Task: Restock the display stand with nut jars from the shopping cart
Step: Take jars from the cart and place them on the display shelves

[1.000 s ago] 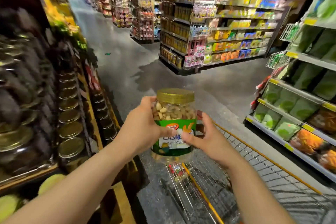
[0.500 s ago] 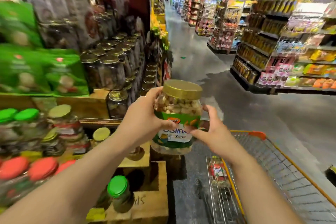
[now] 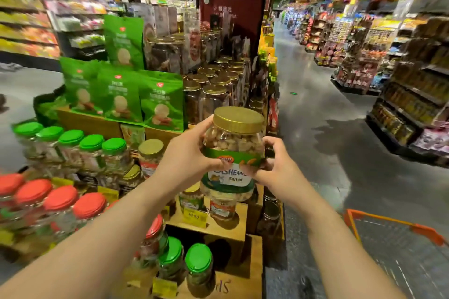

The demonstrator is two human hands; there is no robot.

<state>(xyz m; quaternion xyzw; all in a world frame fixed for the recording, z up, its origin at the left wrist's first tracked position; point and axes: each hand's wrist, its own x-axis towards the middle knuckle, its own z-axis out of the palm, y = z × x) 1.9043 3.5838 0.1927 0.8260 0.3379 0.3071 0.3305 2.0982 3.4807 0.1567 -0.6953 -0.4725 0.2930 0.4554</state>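
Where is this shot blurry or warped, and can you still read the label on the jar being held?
Head view: the cashew jar, held by the left hand and right hand, is sharp, "Salted" legible; the far shelves at upper left smear with motion blur; wide-angle distortion bends the aisle floor, which shows glare patches; the shopping cart corner is streaked.

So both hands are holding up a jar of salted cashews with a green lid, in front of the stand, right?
Not quite: the head view shows the lid is gold, not green. Otherwise yes, the left hand and right hand hold the cashew jar before the display stand.
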